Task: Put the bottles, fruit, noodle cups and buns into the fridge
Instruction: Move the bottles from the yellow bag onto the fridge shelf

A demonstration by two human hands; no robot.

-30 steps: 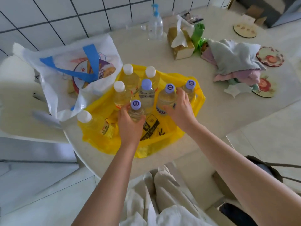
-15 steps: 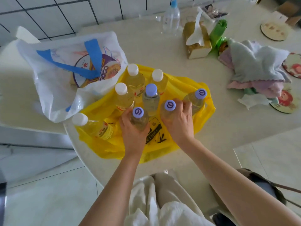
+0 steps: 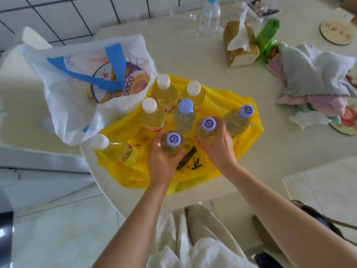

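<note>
Head view: both hands are down among the bottles standing on a spread yellow bag (image 3: 135, 175) on the pale worktop (image 3: 193, 55), the left hand (image 3: 161, 161) curled round a purple-capped bottle (image 3: 172, 145) at the near edge of the cluster, the right hand (image 3: 217, 146) curled round the purple-capped bottle beside it (image 3: 206, 129). Two more purple-capped bottles (image 3: 185, 116) and three white-capped ones (image 3: 165, 91) stand upright behind them (a fourth white-capped bottle (image 3: 116, 149) lies tilted at the left edge of the bag). A noodle cup (image 3: 123, 82) sits in the white bag (image 3: 73, 105) touching the yellow one on the left, and folded cloths (image 3: 316, 74) lie well apart to the right.
</note>
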